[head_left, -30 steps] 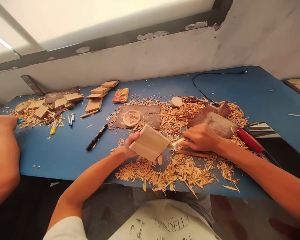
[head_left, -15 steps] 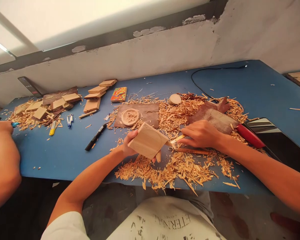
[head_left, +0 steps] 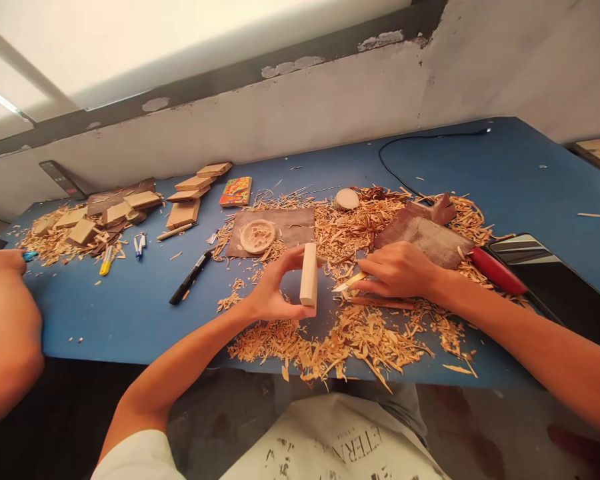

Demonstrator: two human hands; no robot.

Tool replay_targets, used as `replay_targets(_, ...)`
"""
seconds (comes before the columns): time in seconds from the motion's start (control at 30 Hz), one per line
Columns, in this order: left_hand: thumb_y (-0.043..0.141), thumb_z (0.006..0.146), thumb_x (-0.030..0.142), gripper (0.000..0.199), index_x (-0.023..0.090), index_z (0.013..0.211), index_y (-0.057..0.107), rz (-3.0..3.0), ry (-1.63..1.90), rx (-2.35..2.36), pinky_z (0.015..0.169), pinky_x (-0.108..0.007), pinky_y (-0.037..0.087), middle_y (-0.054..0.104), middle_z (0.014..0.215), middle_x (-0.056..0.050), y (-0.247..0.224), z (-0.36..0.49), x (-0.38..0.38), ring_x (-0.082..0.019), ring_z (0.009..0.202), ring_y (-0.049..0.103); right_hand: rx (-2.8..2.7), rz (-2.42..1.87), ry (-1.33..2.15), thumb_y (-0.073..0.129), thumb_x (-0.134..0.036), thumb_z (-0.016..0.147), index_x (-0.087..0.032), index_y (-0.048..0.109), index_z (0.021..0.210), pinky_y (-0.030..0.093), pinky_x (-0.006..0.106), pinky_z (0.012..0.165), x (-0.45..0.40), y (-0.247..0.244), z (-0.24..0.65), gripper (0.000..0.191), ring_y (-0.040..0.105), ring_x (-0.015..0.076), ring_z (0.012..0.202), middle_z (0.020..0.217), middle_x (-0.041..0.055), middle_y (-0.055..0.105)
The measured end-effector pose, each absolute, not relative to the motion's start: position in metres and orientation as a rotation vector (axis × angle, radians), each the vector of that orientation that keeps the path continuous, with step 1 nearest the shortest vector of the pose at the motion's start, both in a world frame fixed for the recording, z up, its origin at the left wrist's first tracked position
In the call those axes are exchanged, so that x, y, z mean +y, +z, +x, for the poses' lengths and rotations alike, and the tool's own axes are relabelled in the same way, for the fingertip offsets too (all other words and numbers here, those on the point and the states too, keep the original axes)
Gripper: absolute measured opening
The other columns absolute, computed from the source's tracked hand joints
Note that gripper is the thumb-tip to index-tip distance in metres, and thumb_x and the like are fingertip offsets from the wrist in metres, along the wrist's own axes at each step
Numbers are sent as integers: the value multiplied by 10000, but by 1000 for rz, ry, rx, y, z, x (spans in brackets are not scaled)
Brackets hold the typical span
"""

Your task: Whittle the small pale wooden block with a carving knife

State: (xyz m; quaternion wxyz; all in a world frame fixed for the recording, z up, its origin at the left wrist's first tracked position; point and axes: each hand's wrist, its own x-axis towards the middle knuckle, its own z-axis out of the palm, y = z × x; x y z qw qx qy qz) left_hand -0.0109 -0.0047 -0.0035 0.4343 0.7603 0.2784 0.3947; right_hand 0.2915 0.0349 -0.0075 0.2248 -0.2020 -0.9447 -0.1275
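My left hand grips a square wooden block by its top and bottom ends, with the block's narrow edge facing me. To the right, my right hand is closed on a knife, its pale blade pointing left toward the block without touching it. Just below that hand lies a brown wooden-handled tool among shavings. Behind the block, a carved round wooden piece rests on a brown sheet.
Wood shavings cover the blue table around my hands. A black marker, stacked blocks, a red handle and a phone lie around. Another person's arm reaches in from the left.
The block in my left hand has turned from showing its broad face to showing its narrow edge. My left hand's thumb and fingers have spread around it. My right hand stays nearly in place.
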Motion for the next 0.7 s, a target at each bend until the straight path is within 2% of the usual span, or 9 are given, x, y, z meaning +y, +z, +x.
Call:
replay_targets(0.13,969,561,430,1064,272,1480,457,2015,931,736,1054,-581,527,677,1342,-150,-1,-4,-8,-361,1189,689,-2602,-560,-346,432,-564,1056,-195,557,673,205,317,546,35,-7,291,546,460,122,464,517,-8,573)
replay_targets(0.27,990,528,426,1086,261,1466,469,2019,928,718,1033,-553,557,676,1328,-149,-2,-2,-10,-359,1178,695,-2593,-559,-352,443,-565,1053,-193,563,683,208,317,543,35,-9,291,537,472,121,466,516,-10,571)
replay_targets(0.53,987,539,365,1076,264,1476,467,1927,897,721,1087,-576,517,626,1397,-165,-4,-4,-11,-375,1265,635,-2601,-559,-357,442,-568,1052,-195,566,682,201,321,546,35,-10,291,540,465,123,466,514,-7,571)
replay_targets(0.63,955,563,314,1046,282,1483,458,1821,881,577,1133,-583,474,574,1459,-161,-1,-5,-11,-380,1334,579,-2604,-554,-364,446,-570,1049,-196,561,671,197,322,543,36,-11,292,544,460,123,464,508,-7,562)
replay_targets(0.7,917,597,340,995,279,1478,458,1713,863,473,1137,-595,460,565,1473,-163,2,-4,-11,-389,1357,557,-2609,-549,-367,448,-571,1047,-196,560,669,194,321,543,36,-11,292,544,458,123,466,509,-8,563)
